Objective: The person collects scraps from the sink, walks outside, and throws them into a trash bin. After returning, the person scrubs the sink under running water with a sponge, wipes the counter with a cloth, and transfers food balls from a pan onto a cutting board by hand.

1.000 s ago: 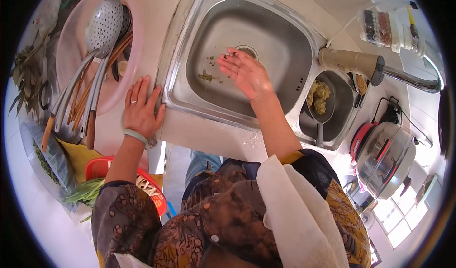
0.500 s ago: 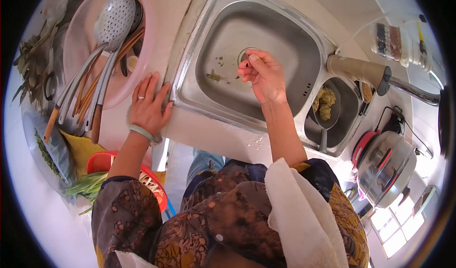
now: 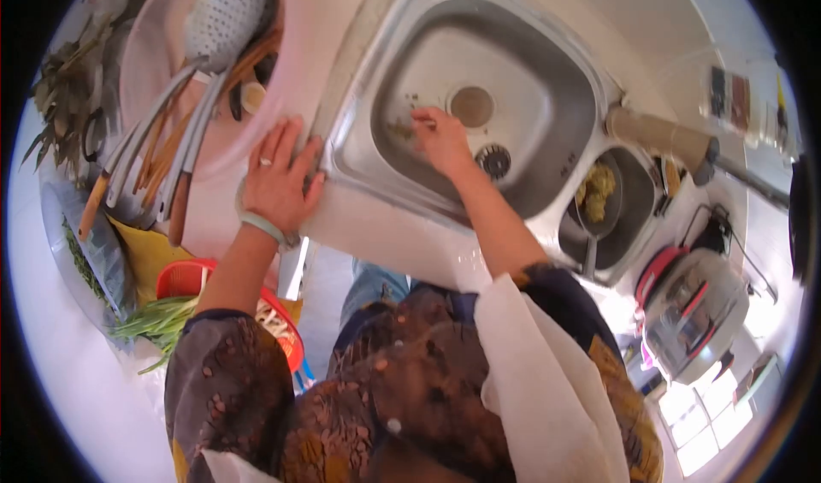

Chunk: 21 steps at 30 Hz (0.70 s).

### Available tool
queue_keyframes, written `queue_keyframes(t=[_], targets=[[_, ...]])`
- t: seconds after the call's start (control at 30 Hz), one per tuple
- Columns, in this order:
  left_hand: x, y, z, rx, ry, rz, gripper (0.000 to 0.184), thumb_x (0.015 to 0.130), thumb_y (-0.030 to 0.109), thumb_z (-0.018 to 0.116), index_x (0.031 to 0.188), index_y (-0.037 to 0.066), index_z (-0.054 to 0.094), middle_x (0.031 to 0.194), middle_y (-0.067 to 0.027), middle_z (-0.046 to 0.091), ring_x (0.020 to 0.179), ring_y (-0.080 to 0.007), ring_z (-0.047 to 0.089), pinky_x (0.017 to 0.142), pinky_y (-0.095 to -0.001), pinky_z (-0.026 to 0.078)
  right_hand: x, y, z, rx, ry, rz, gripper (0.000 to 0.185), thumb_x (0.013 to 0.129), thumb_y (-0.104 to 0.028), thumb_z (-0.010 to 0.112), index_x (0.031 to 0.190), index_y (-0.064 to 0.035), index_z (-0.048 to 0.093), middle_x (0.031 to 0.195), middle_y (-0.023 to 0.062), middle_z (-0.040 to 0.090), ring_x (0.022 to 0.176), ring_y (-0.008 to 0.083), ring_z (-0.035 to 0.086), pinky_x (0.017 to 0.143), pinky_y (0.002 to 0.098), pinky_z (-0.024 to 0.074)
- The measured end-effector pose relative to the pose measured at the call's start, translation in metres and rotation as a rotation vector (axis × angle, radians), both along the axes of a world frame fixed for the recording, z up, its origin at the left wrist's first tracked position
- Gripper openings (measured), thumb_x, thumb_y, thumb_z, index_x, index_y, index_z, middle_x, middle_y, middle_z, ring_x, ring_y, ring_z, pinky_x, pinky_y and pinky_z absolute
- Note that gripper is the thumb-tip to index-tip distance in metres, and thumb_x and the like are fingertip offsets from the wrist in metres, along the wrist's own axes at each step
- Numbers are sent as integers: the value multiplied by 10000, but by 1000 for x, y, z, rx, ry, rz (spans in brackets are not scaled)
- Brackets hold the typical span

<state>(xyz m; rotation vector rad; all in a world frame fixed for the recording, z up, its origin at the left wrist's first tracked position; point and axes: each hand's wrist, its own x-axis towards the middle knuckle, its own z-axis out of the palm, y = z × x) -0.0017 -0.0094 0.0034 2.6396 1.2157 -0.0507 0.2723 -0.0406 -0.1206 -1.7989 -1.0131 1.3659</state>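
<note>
My left hand (image 3: pixel 278 179), with a ring and a pale bracelet (image 3: pixel 262 226), lies flat on the counter, fingers spread, between the pink basin (image 3: pixel 286 98) and the steel sink (image 3: pixel 556 98). Down inside the sink's large bowl is my right hand (image 3: pixel 443 143). Its fingers are pinched together at the edge of some small green scraps (image 3: pixel 399 130); whatever is between the fingertips is too small to make out. A round drain opening (image 3: pixel 471 106) lies beyond that hand. Close to its wrist, on the sink floor, sits a dark round drain strainer (image 3: pixel 493 161).
A ladle with greenish food (image 3: pixel 599 192) rests in the small side bowl. The pink basin holds a skimmer (image 3: pixel 224 17) and chopsticks. A brown cylinder with a metal handle (image 3: pixel 658 136) lies behind the side bowl. Below left is a red basket (image 3: pixel 184 279); a lidded pan (image 3: pixel 693 316) stands right.
My right hand has moved left and lower, from above the drain to the scraps. The drain opening and the strainer now show. My left hand stays on the counter; the view has shifted slightly.
</note>
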Motion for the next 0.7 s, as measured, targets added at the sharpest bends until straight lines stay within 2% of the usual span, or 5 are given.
queue_keyframes(t=[0.23, 0.33, 0.43, 0.53, 0.7], targets=[[5, 7, 0, 12, 10, 13, 497, 801, 228, 635, 1276, 95, 573, 1489, -155, 349, 1387, -336, 306, 1140, -474, 242, 3, -6, 29, -179, 274, -200, 261, 883, -134, 632, 1092, 19, 604, 933, 115, 660, 744, 160, 650, 592, 299, 547], [5, 6, 1, 24, 11, 12, 501, 802, 225, 632, 1283, 98, 568, 1492, -153, 345, 1385, -339, 306, 1144, -474, 237, -11, -2, 20, -96, -168, 8, 272, 853, -145, 655, 1082, -5, 610, 843, 123, 647, 686, 164, 626, 628, 330, 531], [6, 6, 0, 39, 20, 8, 506, 803, 221, 630, 1290, 104, 561, 1493, -154, 342, 1382, -342, 309, 1146, -474, 234, -18, 10, 16, -198, -145, 86, 356, 828, -195, 643, 1157, -63, 623, 928, 169, 672, 910, 326, 665, 852, 413, 512], [7, 6, 1, 38, 27, 6, 508, 804, 221, 629, 1294, 109, 558, 1492, -155, 342, 1378, -343, 312, 1146, -473, 235, -21, 12, 12, -123, -298, 255, 388, 836, -160, 611, 1216, -79, 606, 997, 184, 679, 970, 363, 644, 891, 429, 497], [6, 7, 1, 43, 20, 1, 504, 810, 228, 628, 1294, 106, 557, 1491, -156, 345, 1380, -344, 309, 1145, -474, 233, -6, -4, 7, 87, -382, 91, 388, 864, -154, 558, 1243, -80, 594, 1055, 195, 675, 1022, 354, 632, 921, 432, 481]])
